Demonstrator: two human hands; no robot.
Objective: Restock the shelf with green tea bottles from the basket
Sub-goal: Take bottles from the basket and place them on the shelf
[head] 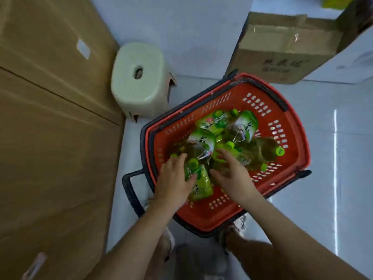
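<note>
The red plastic basket with dark handles [226,215] sits on the pale tiled floor [333,178]. In it lie clear plastic green tea bottles with green labels and green caps [244,126], all on their sides in a heap.

The left hand [173,182] is at the 7 o'clock side of the basket. Its thumb bends over the label of the nearest bottle [201,184] and its fingers lie along the other side, so it holds that bottle. The right hand [232,174], near 5 o'clock, has its fingers spread wide over the caps and holds nothing.

The bottles look full, so each is likely heavy. The smooth plastic may be slippery and squash a bit. The best place to hold is round the middle, on the label, or round the neck under the cap.

A pale plastic stool [139,81] stands at 11 o'clock from the basket, and a brown cardboard box [282,51] at 1 o'clock. No shelf shows.
</note>
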